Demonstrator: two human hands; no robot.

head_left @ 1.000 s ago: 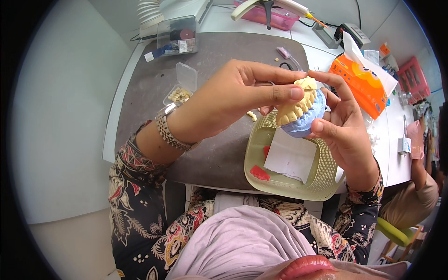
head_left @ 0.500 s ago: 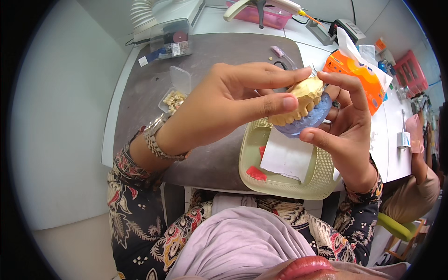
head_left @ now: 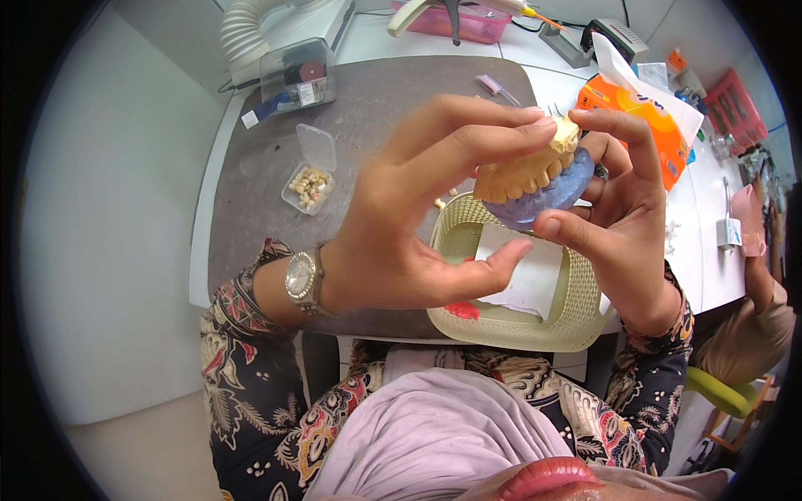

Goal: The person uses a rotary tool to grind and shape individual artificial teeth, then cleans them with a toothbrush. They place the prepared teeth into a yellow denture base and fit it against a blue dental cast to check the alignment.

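A yellow plaster dental cast (head_left: 520, 177) with a row of teeth rests on a blue dental cast (head_left: 547, 199), the two held up together over the basket. My right hand (head_left: 628, 196) grips the pair, its thumb by the blue cast and its index fingertip on top of the yellow one. Fingertips of my left hand (head_left: 401, 200) lie along the yellow cast's upper edge, while that thumb stands well apart from it, so this hand is open. Thin wire-like prongs (head_left: 556, 110) show above the cast; what they belong to is unclear.
Below the casts sits a pale green basket (head_left: 585, 313) with white paper (head_left: 522, 280) and red pieces (head_left: 462, 311). A small lidded box (head_left: 309, 188) of artificial teeth lies left on the grey mat (head_left: 259, 200). An orange tissue pack (head_left: 660, 125) stands back right. Far right, another person's arm (head_left: 758, 288) shows.
My left thumb has come off the yellow cast and swung down away from it. The left wrist has turned, bringing the watch face into view. My right hand keeps its hold.
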